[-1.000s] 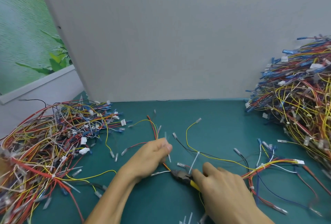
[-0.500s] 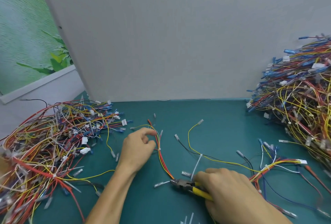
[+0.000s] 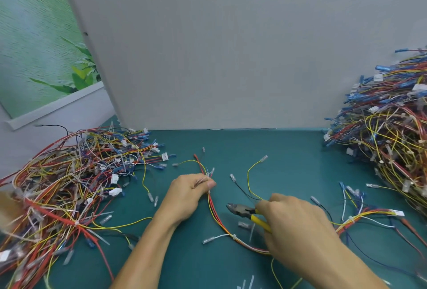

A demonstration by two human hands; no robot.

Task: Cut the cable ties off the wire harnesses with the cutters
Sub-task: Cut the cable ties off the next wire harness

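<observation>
Head view shows the left hand pinching a red, orange and yellow wire harness between thumb and fingertips near its upper end. The right hand is clenched round the yellow handles of the cutters. The cutters' nose points toward 9 o'clock, looks closed or nearly so, and sits just beside the harness without touching it.

From the pinch the harness curves down toward 5 o'clock and passes under the right hand. A white cable tie wraps it at about 6 o'clock from the cutter nose. Another white band may sit right at the left thumb, but it is too small to be sure. Tangled harness piles lie at 9 o'clock and 3 o'clock on the teal table.

The step in hand appears to be lining up the next cut. To do it well, the left hand should keep the bundle taut and flat. The jaws should open only a little, with one blade tip slipped under the tie's strap and angled away from the insulation. The left fingertips should stay clear of the bite.
</observation>
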